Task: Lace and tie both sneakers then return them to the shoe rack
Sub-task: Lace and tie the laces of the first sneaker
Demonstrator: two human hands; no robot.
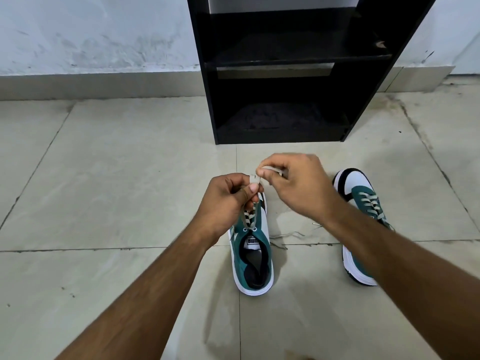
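Observation:
A teal-and-white sneaker [253, 258] stands on the floor in front of me, heel toward me, its front half hidden under my hands. My left hand [226, 201] pinches one grey lace end [254, 179] above the shoe. My right hand [296, 185] pinches the other lace end [271, 169] just beside it, slightly higher. Both lace strands run down to the top eyelets. A second matching sneaker [359, 203] lies to the right, partly behind my right forearm, laced, with loose lace ends [288, 236] trailing on the tiles.
A black shoe rack [280, 61] with open shelves stands against the pale wall straight ahead. The floor is light tile with dark grout lines.

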